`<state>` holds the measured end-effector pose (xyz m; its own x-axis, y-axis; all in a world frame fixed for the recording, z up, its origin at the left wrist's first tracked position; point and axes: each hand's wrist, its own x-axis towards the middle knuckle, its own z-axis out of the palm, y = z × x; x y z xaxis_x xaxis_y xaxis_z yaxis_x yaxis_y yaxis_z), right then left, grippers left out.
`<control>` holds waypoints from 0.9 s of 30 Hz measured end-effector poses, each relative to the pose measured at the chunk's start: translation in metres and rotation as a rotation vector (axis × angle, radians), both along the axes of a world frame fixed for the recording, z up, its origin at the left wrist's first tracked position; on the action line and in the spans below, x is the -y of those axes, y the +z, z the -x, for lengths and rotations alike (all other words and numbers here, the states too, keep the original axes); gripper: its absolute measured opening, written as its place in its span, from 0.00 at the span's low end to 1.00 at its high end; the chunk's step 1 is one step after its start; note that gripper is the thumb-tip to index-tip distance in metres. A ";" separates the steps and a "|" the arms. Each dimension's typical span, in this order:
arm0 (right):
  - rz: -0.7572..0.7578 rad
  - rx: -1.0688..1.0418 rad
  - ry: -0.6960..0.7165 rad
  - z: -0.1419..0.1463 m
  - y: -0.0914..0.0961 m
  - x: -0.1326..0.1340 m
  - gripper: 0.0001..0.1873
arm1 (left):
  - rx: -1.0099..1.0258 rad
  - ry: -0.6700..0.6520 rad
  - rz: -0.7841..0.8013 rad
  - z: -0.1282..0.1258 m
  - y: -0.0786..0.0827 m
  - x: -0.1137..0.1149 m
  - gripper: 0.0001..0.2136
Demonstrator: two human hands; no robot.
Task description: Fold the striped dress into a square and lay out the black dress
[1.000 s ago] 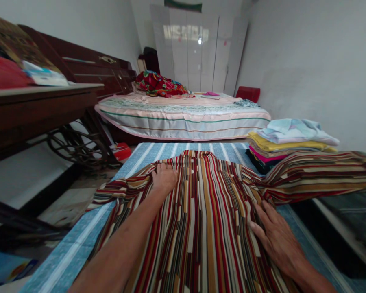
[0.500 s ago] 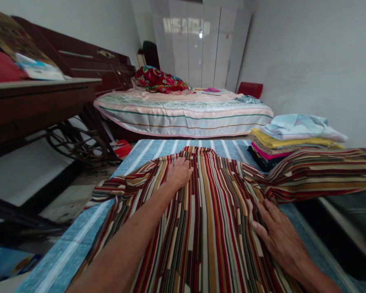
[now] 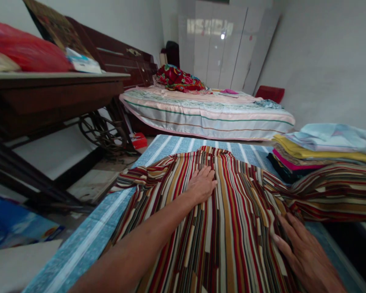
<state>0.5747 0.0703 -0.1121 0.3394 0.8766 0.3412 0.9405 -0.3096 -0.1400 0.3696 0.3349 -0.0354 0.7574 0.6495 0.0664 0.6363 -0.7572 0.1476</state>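
A striped shirt (image 3: 232,228) in red, brown, mustard and white lies spread over a blue-and-white striped sheet (image 3: 88,244). My left hand (image 3: 203,185) rests flat on the shirt near its upper middle, fingers stretched toward the collar. My right hand (image 3: 299,248) lies flat on the shirt's right side, fingers spread, just below the sleeve (image 3: 338,191) that runs off to the right. Neither hand grips the cloth.
A stack of folded clothes (image 3: 320,152) sits at the right. A bed (image 3: 207,112) with a red floral bundle (image 3: 178,78) stands beyond, white wardrobe (image 3: 225,49) behind. A dark wooden sewing-machine table (image 3: 55,93) with iron treadle stands at the left.
My left hand slid from the shirt's left shoulder toward the middle near the collar. My right hand stayed on the right side. The camera turned left.
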 end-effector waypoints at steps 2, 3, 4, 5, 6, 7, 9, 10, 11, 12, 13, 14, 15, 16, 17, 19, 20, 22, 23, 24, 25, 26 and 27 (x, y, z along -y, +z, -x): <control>-0.017 0.013 0.033 -0.004 -0.002 0.003 0.26 | -0.013 -0.014 0.048 0.001 -0.002 0.001 0.24; -0.027 0.025 0.055 -0.006 0.000 0.005 0.25 | -0.019 -0.016 0.061 0.001 -0.003 0.001 0.24; -0.041 0.041 0.075 -0.008 0.003 0.005 0.25 | -0.021 -0.012 0.068 0.002 -0.003 0.000 0.24; -0.058 0.062 0.095 -0.009 0.010 0.003 0.24 | -0.018 -0.009 0.071 0.002 -0.003 0.000 0.24; -0.077 0.084 0.114 -0.009 0.020 -0.002 0.24 | -0.010 -0.013 0.070 0.002 -0.003 0.000 0.24; -0.096 0.105 0.134 -0.007 0.033 -0.011 0.23 | -0.002 -0.018 0.069 0.002 -0.003 0.001 0.24; -0.130 0.136 0.194 0.004 0.066 -0.042 0.23 | 0.013 -0.022 0.070 0.001 -0.005 0.001 0.24; -0.140 0.138 0.238 0.013 0.085 -0.066 0.22 | 0.023 -0.019 0.072 0.000 -0.006 0.002 0.24; -0.144 0.136 0.325 0.024 0.103 -0.093 0.21 | 0.032 -0.011 0.076 -0.001 -0.007 0.002 0.24; -0.146 0.138 0.411 0.037 0.120 -0.124 0.20 | 0.036 0.001 0.083 -0.001 -0.008 0.002 0.24; -0.117 0.149 0.483 0.050 0.134 -0.157 0.19 | 0.036 0.011 0.088 -0.002 -0.009 0.002 0.24; -0.048 0.166 0.530 0.063 0.145 -0.191 0.19 | 0.033 0.015 0.088 -0.003 -0.009 0.003 0.24; 0.037 0.179 0.534 0.076 0.152 -0.224 0.19 | 0.029 0.016 0.085 -0.003 -0.009 0.003 0.24; 0.136 0.185 0.533 0.087 0.156 -0.256 0.20 | 0.025 0.011 0.080 -0.003 -0.009 0.003 0.24; 0.170 0.186 0.536 0.096 0.157 -0.284 0.21 | 0.021 0.008 0.075 -0.003 -0.009 0.003 0.24; 0.222 0.182 0.531 0.109 0.152 -0.330 0.24 | 0.013 0.009 0.083 -0.003 -0.007 0.004 0.24; 0.250 0.180 0.529 0.112 0.148 -0.347 0.24 | 0.008 0.011 0.094 -0.003 -0.007 0.004 0.24; 0.327 0.182 0.535 0.115 0.139 -0.371 0.23 | 0.007 0.006 0.116 -0.003 -0.007 0.005 0.24; 0.374 0.188 0.545 0.116 0.135 -0.378 0.22 | 0.013 0.001 0.124 -0.003 -0.007 0.005 0.24; 0.423 0.196 0.559 0.116 0.133 -0.382 0.21 | 0.020 -0.002 0.129 -0.004 -0.007 0.005 0.25; 0.471 0.207 0.572 0.115 0.131 -0.385 0.20 | 0.025 -0.002 0.132 -0.004 -0.008 0.005 0.25; 0.514 0.221 0.583 0.115 0.131 -0.386 0.20 | 0.029 0.003 0.133 -0.005 -0.008 0.005 0.25; 0.547 0.235 0.587 0.115 0.132 -0.386 0.19 | 0.032 0.007 0.132 -0.005 -0.009 0.005 0.24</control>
<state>0.4592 0.4560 0.0195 -0.2511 0.9513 -0.1789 0.9561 0.2726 0.1077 0.3748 0.3294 -0.0440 0.7516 0.6596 0.0040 0.6351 -0.7253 0.2658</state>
